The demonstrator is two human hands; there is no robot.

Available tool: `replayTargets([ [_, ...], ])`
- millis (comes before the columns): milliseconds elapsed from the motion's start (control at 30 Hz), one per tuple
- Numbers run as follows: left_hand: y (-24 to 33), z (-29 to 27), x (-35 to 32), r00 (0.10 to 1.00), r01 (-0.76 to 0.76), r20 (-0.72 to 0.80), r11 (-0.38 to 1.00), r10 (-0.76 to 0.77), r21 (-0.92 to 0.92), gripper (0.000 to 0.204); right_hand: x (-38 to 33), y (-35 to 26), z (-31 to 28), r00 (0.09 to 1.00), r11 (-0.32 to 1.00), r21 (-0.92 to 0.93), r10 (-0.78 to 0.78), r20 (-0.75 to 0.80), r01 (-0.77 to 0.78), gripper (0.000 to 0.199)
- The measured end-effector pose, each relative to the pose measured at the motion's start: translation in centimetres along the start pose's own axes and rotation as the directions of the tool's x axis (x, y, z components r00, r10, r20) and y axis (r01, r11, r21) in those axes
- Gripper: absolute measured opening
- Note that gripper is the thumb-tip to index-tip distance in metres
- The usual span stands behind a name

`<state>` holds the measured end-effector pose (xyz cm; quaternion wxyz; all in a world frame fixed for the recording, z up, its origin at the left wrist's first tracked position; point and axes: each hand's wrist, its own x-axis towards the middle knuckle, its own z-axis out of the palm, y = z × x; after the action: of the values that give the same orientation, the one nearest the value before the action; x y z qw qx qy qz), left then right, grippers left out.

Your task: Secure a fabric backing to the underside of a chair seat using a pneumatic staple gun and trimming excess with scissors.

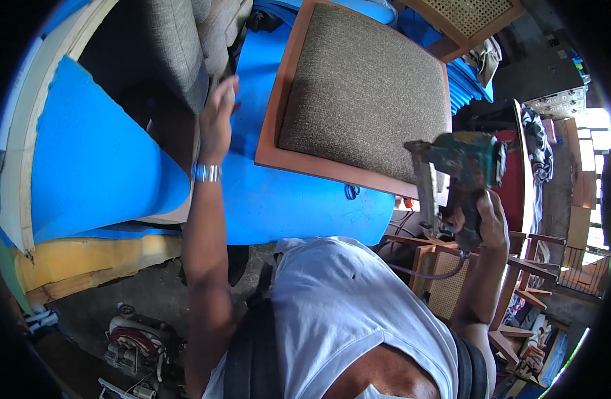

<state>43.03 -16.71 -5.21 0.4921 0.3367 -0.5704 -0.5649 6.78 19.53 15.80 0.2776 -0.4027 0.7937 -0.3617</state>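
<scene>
My right hand (493, 223) is closed around the grip of a worn teal air staple gun (468, 158), held up beside the right edge of a padded seat. A hose (445, 272) runs from the bottom of the gun's handle. The seat cushion (365, 93) has brown woven fabric and sits in a reddish wooden frame (269, 149). My left hand (217, 126), a metal watch on its wrist, is raised to the left of the frame with fingers stretched out and nothing in it. Beneath the seat lies a blue sheet (292, 213) that covers the work surface.
Dark scissor handles (352, 191) lie by the frame's near edge. A curled blue foam sheet (93, 159) and a grey upholstered piece (172, 40) stand at left. Wooden chair parts with cane panels (448, 282) stack at right. A machine (136, 346) sits on the floor at lower left.
</scene>
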Motion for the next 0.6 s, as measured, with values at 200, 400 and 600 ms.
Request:
replayTargets([
  [200,5.6,6.4,-8.8,0.957,-0.289,0.206,0.699,0.203,0.654,0.078,-3.3,2.9,-2.5,0.999,0.948,0.316,0.03,0.019,-0.035,0.054],
  [400,8.7,9.9,-8.6,0.95,-0.213,-0.058,0.775,0.306,0.595,0.063,-7.0,8.5,-8.8,0.99,0.937,0.345,0.086,-0.108,-0.044,0.052],
  [600,6.4,16.4,-8.5,0.989,0.14,-0.144,0.578,-0.04,0.804,0.073,-9.5,15.0,-14.7,0.951,0.944,0.314,0.187,-0.246,-0.105,0.05],
])
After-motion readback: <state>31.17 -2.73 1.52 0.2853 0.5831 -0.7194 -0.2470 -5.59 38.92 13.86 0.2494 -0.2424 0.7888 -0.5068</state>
